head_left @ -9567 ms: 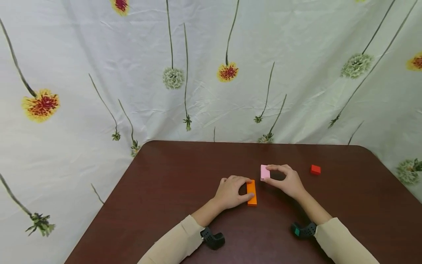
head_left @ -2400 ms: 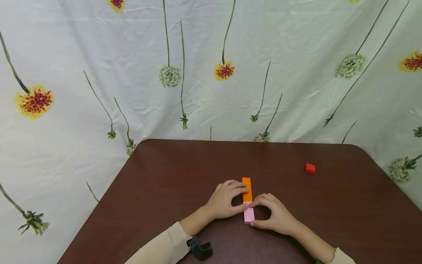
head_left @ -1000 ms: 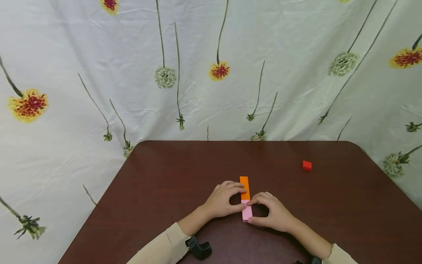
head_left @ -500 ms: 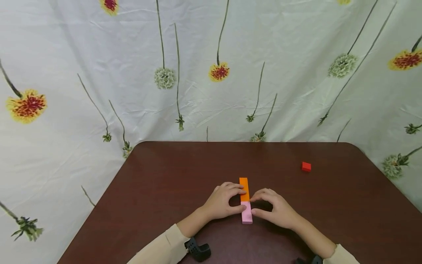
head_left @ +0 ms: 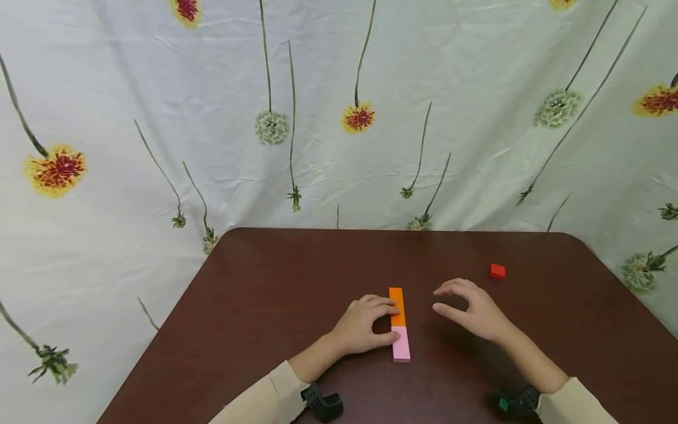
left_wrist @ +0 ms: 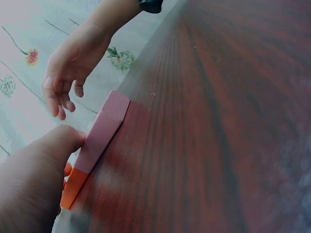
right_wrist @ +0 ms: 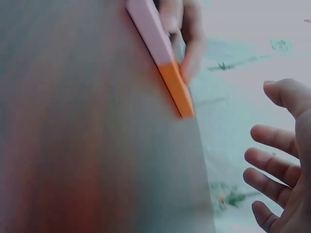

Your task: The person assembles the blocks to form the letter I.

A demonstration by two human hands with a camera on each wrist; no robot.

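An orange block [head_left: 397, 306] and a pink block [head_left: 401, 347] lie end to end on the dark brown table, forming one straight strip. My left hand [head_left: 365, 324] is at the strip's left side; its fingertips rest on the orange block and its thumb touches the pink one. In the left wrist view the thumb lies against the pink block [left_wrist: 103, 128]. To the right of the strip, my right hand [head_left: 474, 309] is in the air, holding nothing, with thumb and fingers apart. A small red block [head_left: 497, 271] sits farther back on the right, beyond that hand.
The table [head_left: 296, 265] has rounded far corners. Behind it hangs a white cloth [head_left: 222, 88] printed with flowers. Dark wrist devices are worn on the left wrist [head_left: 323, 405] and right wrist [head_left: 521, 401].
The pink block went from beside the orange block's far end to its near end. My right hand has let go of it and moved right and away. The left hand stays at the strip.
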